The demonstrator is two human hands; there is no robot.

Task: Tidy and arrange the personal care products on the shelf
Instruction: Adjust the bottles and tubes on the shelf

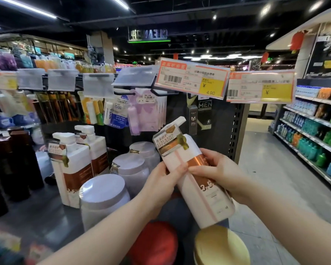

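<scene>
1. Both of your hands were on one white pump bottle (208, 203). It was held in the air in front of you, off the shelf (36, 217) and above a red lid (155, 243) and a gold lid (220, 243).
2. Its long axis ran on a slant, with the pump head up and to the left and the base down and to the right, towards you.
3. Your left hand (166, 178) gripped the bottle's left edge with the thumb laid on the front. Your right hand (220, 173) wrapped the right side with the thumb across the copper label. The two thumbs nearly met at the middle, and neither hand was free.
4. Two matching pump bottles (72, 169) stood upright on the shelf to the left of your hands, one behind the other. White-lidded jars (103, 188) sat between that row and you.
5. Your left hand was the nearer to that row. I judge the coming move called for righting the bottle and carrying it leftward over the jars, where a low base could clip a jar lid.
</scene>
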